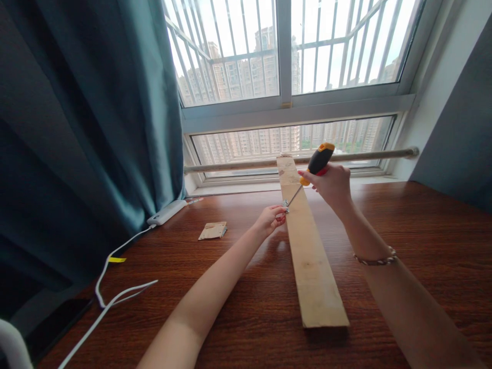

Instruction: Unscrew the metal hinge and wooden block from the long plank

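Silvery metal piece (285, 203): pinched in the fingertips of the left hand (269, 220), at the plank's (313, 266) edge.
Screwdriver (322, 160): grasped by the right hand (333, 185), shaft slanting toward those fingertips; probably driving work, next calling for steady pinch, aligned twist.
Screwdriver tip: too small to tell if seated.

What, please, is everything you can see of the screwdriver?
The screwdriver has a thick black-and-yellow handle with some red, and a slim, metallic-looking shaft. The right hand holds it tilted, handle up, the shaft slanting down over the wooden board toward a small metal piece at the board's left edge. Whether the tip touches that piece is unclear.
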Demonstrator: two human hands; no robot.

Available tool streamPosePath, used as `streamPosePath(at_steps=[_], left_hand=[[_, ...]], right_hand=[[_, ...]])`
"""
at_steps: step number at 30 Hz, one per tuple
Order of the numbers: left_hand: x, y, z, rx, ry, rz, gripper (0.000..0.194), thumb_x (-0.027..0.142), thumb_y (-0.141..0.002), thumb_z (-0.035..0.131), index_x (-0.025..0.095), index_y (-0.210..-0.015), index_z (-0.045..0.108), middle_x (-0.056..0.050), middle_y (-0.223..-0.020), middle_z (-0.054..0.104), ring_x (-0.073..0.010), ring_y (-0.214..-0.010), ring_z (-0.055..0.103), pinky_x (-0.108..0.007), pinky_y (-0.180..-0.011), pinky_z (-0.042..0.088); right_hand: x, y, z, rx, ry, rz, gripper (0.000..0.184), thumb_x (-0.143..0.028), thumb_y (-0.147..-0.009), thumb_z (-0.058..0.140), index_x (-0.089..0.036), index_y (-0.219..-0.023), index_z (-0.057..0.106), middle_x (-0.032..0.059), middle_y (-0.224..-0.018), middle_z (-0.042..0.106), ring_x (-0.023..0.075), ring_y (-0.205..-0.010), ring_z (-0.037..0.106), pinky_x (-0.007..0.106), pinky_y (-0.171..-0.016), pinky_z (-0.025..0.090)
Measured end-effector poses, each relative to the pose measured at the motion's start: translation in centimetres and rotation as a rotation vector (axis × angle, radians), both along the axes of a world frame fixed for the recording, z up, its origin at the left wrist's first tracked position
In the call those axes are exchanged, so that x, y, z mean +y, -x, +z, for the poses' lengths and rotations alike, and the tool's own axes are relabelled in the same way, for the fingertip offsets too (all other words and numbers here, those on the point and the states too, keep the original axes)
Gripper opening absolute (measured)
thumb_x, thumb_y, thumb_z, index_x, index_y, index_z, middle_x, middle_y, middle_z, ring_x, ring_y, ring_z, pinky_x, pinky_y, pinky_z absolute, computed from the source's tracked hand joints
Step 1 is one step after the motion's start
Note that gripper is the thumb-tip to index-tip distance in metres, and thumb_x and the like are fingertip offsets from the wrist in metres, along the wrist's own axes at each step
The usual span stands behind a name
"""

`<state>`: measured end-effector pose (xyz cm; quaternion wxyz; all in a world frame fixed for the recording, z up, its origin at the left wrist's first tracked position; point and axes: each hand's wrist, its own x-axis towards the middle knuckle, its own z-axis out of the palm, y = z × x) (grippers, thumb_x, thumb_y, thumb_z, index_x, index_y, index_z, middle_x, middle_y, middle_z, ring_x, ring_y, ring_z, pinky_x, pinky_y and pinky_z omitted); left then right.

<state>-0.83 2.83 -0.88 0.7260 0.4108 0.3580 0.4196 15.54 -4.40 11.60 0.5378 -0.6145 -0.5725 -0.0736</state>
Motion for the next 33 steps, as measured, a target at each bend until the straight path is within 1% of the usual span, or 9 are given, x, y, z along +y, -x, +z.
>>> streamPosePath(at_steps=[5,7,9,11,15,20,23,27,33], left_hand=[[0.1,-0.1,-0.2,-0.006,0.006,0.007,0.013,0.008,-0.063,0.071,0.011,-0.074,0.065,-0.004,-0.069,0.064,-0.0071,-0.054,0.054,-0.021,-0.056,0.044],[0.1,0.0,-0.3,-0.006,-0.001,0.004,0.012,0.009,-0.063,0.071,0.011,-0.073,0.065,-0.004,-0.068,0.063,-0.0069,-0.053,0.053,-0.021,-0.056,0.044],[0.1,0.0,-0.3,-0.008,-0.01,0.003,0.012,0.01,-0.062,0.071,0.011,-0.072,0.065,-0.003,-0.067,0.063,-0.0067,-0.053,0.053,-0.021,-0.057,0.044],[0.0,-0.1,-0.3,-0.009,-0.015,0.004,0.012,0.011,-0.062,0.072,0.011,-0.071,0.065,-0.003,-0.066,0.062,-0.0066,-0.053,0.052,-0.021,-0.057,0.044],[-0.2,-0.2,-0.2,-0.006,-0.018,0.02,0.013,0.012,-0.06,0.073,0.012,-0.069,0.064,-0.001,-0.062,0.059,-0.006,-0.051,0.05,-0.021,-0.055,0.043],[-0.2,-0.3,-0.2,0.003,-0.025,0.039,0.012,0.013,-0.059,0.072,0.012,-0.068,0.064,-0.001,-0.062,0.06,-0.0062,-0.052,0.051,-0.021,-0.056,0.043],[-0.2,-0.3,-0.2,0.008,-0.028,0.049,0.012,0.013,-0.058,0.071,0.012,-0.068,0.064,-0.002,-0.065,0.061,-0.0066,-0.053,0.052,-0.021,-0.057,0.043],[-0.2,-0.3,-0.2,0.016,-0.037,0.045,0.011,0.013,-0.058,0.07,0.012,-0.067,0.064,-0.002,-0.064,0.061,-0.0067,-0.053,0.053,-0.021,-0.056,0.043],[-0.2,-0.4,-0.1,0.018,-0.031,0.057,0.011,0.012,-0.058,0.07,0.012,-0.066,0.063,-0.001,-0.063,0.061,-0.0065,-0.052,0.053,-0.021,-0.055,0.042]], right_hand=[[0.3,-1.2,-0.1,0.109,-0.058,0.005,0.044,-0.059,-0.07,0.062,-0.015,-0.068,0.064,0.0049,-0.054,0.063,0.0206,-0.053,0.062,0.029,-0.052,0.044],[0.9,-2.5,-0.3,0.165,-0.108,-0.044,0.044,-0.058,-0.074,0.058,-0.015,-0.072,0.063,0.0061,-0.059,0.065,0.0206,-0.057,0.063,0.029,-0.053,0.045],[1.8,-4.2,-0.8,0.214,-0.105,-0.131,0.041,-0.055,-0.076,0.056,-0.015,-0.073,0.062,0.007,-0.063,0.065,0.0217,-0.063,0.064,0.03,-0.056,0.046],[2.9,-6.2,-1.6,0.247,-0.003,-0.215,0.036,-0.052,-0.072,0.06,-0.016,-0.07,0.06,0.0076,-0.064,0.064,0.0232,-0.067,0.064,0.031,-0.059,0.047],[5.1,-9.2,-4.4,0.162,0.337,-0.315,0.031,-0.042,-0.062,0.069,-0.014,-0.074,0.061,0.0101,-0.068,0.065,0.0248,-0.071,0.064,0.03,-0.059,0.046],[7.6,-10.1,-9.6,-0.083,0.726,-0.272,0.032,-0.04,-0.068,0.064,-0.01,-0.08,0.067,0.0176,-0.083,0.069,0.0283,-0.083,0.066,0.03,-0.062,0.047],[8.5,-10.3,-12.2,-0.194,0.893,-0.227,0.033,-0.035,-0.07,0.062,-0.008,-0.088,0.068,0.0197,-0.093,0.069,0.0292,-0.089,0.066,0.03,-0.064,0.049],[8.9,-10.6,-14.0,-0.208,0.959,-0.211,0.034,-0.032,-0.065,0.067,-0.008,-0.089,0.069,0.0204,-0.094,0.069,0.0299,-0.088,0.067,0.03,-0.063,0.051],[8.8,-10.6,-14.2,-0.198,0.969,-0.259,0.037,-0.033,-0.063,0.069,-0.01,-0.092,0.068,0.0219,-0.098,0.068,0.0322,-0.092,0.066,0.034,-0.065,0.053]])
